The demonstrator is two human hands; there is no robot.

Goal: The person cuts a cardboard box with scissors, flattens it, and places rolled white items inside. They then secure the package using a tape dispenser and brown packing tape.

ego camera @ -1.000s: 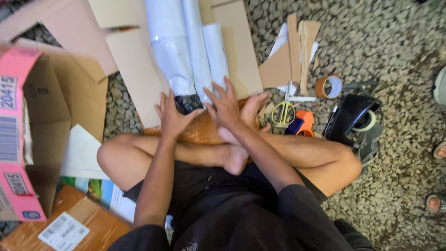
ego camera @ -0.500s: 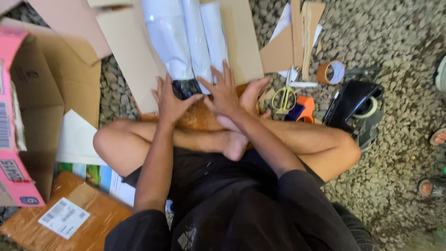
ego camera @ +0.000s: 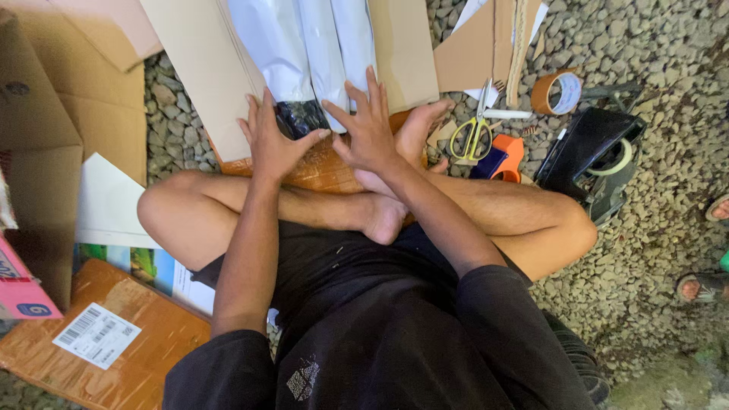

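I sit cross-legged on gravel. Both my hands press flat on a brown tape-wrapped parcel (ego camera: pixel 319 171) that rests against my shins. My left hand (ego camera: pixel 272 140) lies on its left part with fingers spread. My right hand (ego camera: pixel 370 125) lies on its right part, fingers spread too, just above my foot. Neither hand grips anything. Behind the parcel lie several white plastic mailer bags (ego camera: pixel 304 49) on flattened cardboard (ego camera: pixel 201 68), and a dark plastic-wrapped item (ego camera: pixel 300 118) shows between my hands.
Yellow-handled scissors (ego camera: pixel 474 129), a brown tape roll (ego camera: pixel 557 93), an orange tape dispenser (ego camera: pixel 507 156) and a black bag (ego camera: pixel 588 148) lie to the right. An open cardboard box (ego camera: pixel 45 152) and a labelled brown parcel (ego camera: pixel 99 342) sit left. Another person's feet (ego camera: pixel 699 287) are at the right edge.
Both hands stay flat on the brown parcel, with the fingers spreading a little wider. My head has moved closer and lower, so everything looks larger.
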